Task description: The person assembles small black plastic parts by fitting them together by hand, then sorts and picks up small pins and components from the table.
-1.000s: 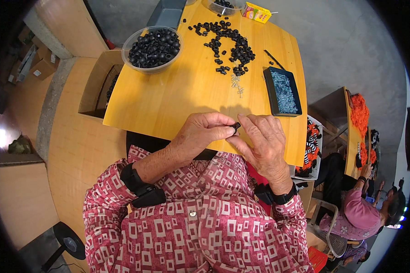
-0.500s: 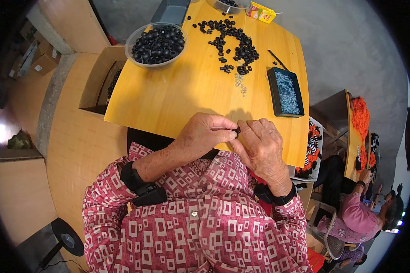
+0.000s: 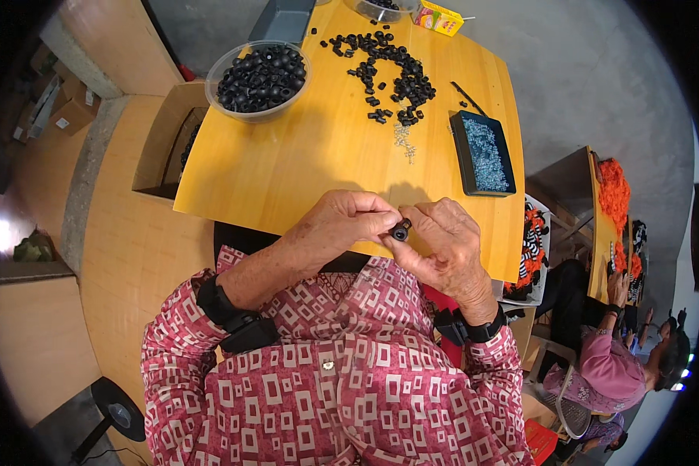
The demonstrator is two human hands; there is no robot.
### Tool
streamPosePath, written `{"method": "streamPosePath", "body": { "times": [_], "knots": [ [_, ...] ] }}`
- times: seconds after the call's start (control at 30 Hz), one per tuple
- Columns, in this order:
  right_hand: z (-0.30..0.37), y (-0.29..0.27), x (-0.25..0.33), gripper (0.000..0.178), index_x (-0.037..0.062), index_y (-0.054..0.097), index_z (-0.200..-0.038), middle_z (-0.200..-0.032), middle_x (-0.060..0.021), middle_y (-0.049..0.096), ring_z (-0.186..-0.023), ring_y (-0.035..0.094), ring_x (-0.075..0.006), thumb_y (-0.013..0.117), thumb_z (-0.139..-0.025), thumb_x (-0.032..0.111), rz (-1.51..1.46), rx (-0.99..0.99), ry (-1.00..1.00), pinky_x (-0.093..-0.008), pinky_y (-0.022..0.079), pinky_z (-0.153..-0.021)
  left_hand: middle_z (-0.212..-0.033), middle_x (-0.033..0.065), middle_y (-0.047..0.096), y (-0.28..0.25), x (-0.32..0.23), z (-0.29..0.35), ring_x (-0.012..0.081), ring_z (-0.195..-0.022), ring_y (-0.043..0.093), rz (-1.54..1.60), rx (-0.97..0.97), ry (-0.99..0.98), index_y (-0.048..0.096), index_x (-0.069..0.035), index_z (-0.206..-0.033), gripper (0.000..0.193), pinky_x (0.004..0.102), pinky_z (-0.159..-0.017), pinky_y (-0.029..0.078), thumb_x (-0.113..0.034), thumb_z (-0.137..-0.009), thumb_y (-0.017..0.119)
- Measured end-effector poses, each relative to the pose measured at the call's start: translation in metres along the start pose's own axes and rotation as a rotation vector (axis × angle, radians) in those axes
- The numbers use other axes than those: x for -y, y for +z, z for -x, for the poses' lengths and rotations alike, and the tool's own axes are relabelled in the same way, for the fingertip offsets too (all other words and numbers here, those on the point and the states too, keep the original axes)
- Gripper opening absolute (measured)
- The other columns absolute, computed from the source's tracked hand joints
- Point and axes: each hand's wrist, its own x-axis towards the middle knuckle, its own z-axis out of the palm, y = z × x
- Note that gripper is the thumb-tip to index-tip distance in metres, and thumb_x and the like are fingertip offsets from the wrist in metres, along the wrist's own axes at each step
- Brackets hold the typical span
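A small black plastic part [image 3: 400,231] with a round, hollow end turned up toward me sits just above the near edge of the table. My right hand [image 3: 445,242] pinches it between thumb and forefinger. The thumb and forefinger of my left hand [image 3: 351,222] are pressed together at the part's upper left side. Whatever lies between those left fingertips is too small or hidden to make out. Farther off on the table, loose black parts [image 3: 413,89] are scattered, with small clear pieces [image 3: 404,142] at their near end.
A clear round tub [image 3: 219,109] of black parts stands at the left, a dark tray [image 3: 466,167] of tiny clear-bluish pieces at the right. Behind are a grey bin [image 3: 279,23] and a yellow box [image 3: 439,17]. A co-worker [image 3: 610,357] sits at the right by another table.
The black part has turned so its hollow round end now shows. My left fingertips have shifted slightly up and left off its face. The view has moved a little.
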Motion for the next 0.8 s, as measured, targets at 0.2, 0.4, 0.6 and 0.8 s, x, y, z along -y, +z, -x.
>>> {"method": "streamPosePath", "body": {
  "times": [0.2, 0.4, 0.6, 0.8],
  "knots": [
    [0.0012, -0.0012, -0.0009, 0.026, 0.0004, 0.063, -0.082, -0.073, -0.0083, 0.055, -0.067, 0.058, -0.0245, 0.078, -0.065, 0.014, 0.031, -0.018, -0.032, -0.0339, 0.048, -0.061, -0.089, 0.0008, 0.065, 0.0003, -0.0024, 0.0013, 0.0058, -0.083, 0.057, -0.159, 0.012, -0.058, 0.066, 0.002, -0.099, 0.02, 0.0216, -0.075, 0.046, -0.017, -0.091, 0.063],
    [0.005, -0.0026, -0.0046, 0.023, 0.0013, 0.06, -0.078, -0.069, -0.0074, 0.048, -0.064, 0.055, -0.0242, 0.076, -0.068, 0.015, 0.074, 0.11, -0.092, -0.0355, 0.047, -0.059, -0.085, 0.0007, 0.065, 0.0026, 0.0034, 0.0016, 0.0061, -0.078, 0.057, -0.504, -0.054, 0.077, 0.067, 0.003, -0.096, 0.017, 0.0226, -0.069, 0.047, -0.012, -0.088, 0.066],
    [0.0048, 0.0005, -0.0009, 0.024, -0.0003, 0.06, -0.082, -0.074, -0.0089, 0.051, -0.067, 0.055, -0.026, 0.076, -0.069, 0.013, 0.014, 0.074, -0.124, -0.0364, 0.047, -0.061, -0.082, 0.0017, 0.065, -0.0012, 0.0035, 0.0011, 0.0058, -0.076, 0.057, -0.429, -0.025, 0.062, 0.067, 0.003, -0.094, 0.015, 0.0226, -0.068, 0.048, -0.01, -0.087, 0.066],
    [0.0083, 0.0063, 0.0003, 0.03, -0.0018, 0.059, -0.087, -0.078, -0.0099, 0.053, -0.071, 0.056, -0.0277, 0.078, -0.068, 0.012, 0.046, 0.081, -0.061, -0.0376, 0.048, -0.063, -0.082, 0.0025, 0.066, -0.0009, 0.0037, -0.0002, 0.0061, -0.076, 0.058, -0.502, -0.102, 0.052, 0.067, 0.003, -0.094, 0.016, 0.0228, -0.068, 0.049, -0.01, -0.086, 0.066]
  ]
}}
